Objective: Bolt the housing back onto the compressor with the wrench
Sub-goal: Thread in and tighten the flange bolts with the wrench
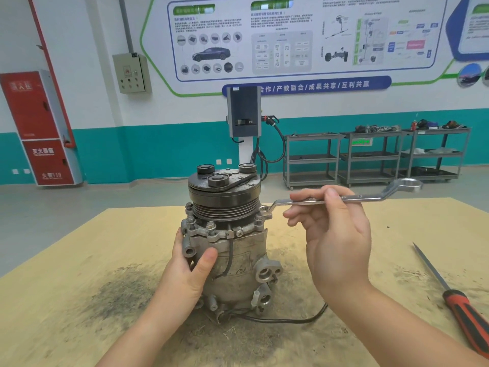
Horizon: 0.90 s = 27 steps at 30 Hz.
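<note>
The compressor [227, 250] stands upright on its end at the middle of the desk [79, 260], pulley on top. The left hand [190, 263] wraps its grip around the body at 9 o'clock, likely to stop it turning. The right hand [336, 229] pinches the shank of the ring wrench [341, 198], whose near ring sits on a housing bolt [264, 211] at 3 o'clock, its handle pointing outward for leverage. A screwdriver [460, 303] lies apart toward 4 o'clock.

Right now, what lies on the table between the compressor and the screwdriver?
In the head view, only the compressor's black cable and stained bare table before the screwdriver.
</note>
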Motion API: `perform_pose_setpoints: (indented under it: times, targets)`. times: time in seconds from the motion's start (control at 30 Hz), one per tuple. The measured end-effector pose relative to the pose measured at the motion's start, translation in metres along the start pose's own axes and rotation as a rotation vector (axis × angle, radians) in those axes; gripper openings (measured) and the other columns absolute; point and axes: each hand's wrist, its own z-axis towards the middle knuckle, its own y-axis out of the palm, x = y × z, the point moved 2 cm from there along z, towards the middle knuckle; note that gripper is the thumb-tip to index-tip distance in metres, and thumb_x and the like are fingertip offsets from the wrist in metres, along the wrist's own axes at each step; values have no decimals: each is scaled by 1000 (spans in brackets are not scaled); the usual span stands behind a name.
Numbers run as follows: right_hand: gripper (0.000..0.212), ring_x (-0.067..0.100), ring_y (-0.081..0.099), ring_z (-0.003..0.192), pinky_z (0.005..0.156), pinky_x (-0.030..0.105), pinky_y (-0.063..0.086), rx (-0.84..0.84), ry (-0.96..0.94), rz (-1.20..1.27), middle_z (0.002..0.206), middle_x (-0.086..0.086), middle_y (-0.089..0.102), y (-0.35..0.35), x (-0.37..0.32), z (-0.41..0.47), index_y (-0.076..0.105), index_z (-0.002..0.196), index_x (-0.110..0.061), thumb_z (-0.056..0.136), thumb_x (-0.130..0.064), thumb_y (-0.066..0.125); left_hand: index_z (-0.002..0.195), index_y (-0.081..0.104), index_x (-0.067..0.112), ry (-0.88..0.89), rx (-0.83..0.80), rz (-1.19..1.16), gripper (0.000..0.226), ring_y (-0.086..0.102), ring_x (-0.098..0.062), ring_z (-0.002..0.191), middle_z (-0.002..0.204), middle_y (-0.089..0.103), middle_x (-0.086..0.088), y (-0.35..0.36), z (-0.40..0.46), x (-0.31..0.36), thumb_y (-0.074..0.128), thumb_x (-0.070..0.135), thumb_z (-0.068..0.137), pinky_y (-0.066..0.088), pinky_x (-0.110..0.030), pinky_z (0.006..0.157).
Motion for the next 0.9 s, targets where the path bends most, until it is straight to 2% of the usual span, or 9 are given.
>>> perform_pose_setpoints:
  times: [0.17,0.27,0.33,0.47,0.57,0.67,0.77,0.83,0.9]
  targets:
    - [23,24,59,51,48,27,49,85,323,240,69,15,67,-4,5,14,50,79,-5,98,-4,36,149,31,32,-3,6,-9,124,55,14,114,122,59,36,0,-1,1,52,100,48,43,-10,89]
    - [22,23,58,50,47,26,49,102,421,295,69,15,67,-8,9,18,48,79,-6,97,-5,36,151,29,32,-7,2,-14,124,56,15,112,122,58,37,0,-1,2,53,99,49,43,-4,84]
    - [26,25,60,52,49,27,50,50,283,228,73,16,67,-9,12,12,51,78,-7,99,-6,36,151,28,30,-2,3,-14,125,56,15,111,122,60,35,0,-1,2,53,98,49,43,-1,83]
    - [26,24,67,68,62,33,54,-170,-324,-119,87,4,69,-5,15,-9,62,89,-29,103,-25,41,152,27,29,2,11,-7,126,56,16,112,122,59,36,0,0,1,52,99,50,42,-2,85]
    - [27,17,66,84,76,27,56,-404,-644,-440,92,4,67,2,11,-19,63,97,-12,102,-31,44,149,30,30,22,16,-9,119,57,15,111,121,59,37,1,0,0,54,97,54,44,-1,83]
    - [37,16,63,89,84,18,53,-518,-833,-670,92,15,68,8,7,-24,69,91,3,101,-25,47,147,34,31,36,30,-3,113,57,11,114,122,61,33,1,0,-2,54,96,56,46,-19,96]
    - [27,16,67,85,78,28,57,-466,-664,-492,93,9,68,8,3,-18,63,97,-7,102,-24,43,148,32,34,23,25,7,114,54,12,117,123,58,36,1,1,-2,53,97,56,42,-28,102]
    - [22,19,69,76,68,33,57,-300,-408,-304,85,3,69,5,-2,-7,59,93,-13,102,-20,40,149,30,36,14,18,17,114,54,14,116,123,57,39,1,1,-3,52,98,55,41,-28,102]
    - [22,22,68,67,62,31,55,-169,-127,-101,80,6,69,1,-3,4,58,88,-11,99,-18,40,149,30,35,12,18,15,115,53,14,117,123,57,38,1,1,-3,52,98,55,41,-24,101]
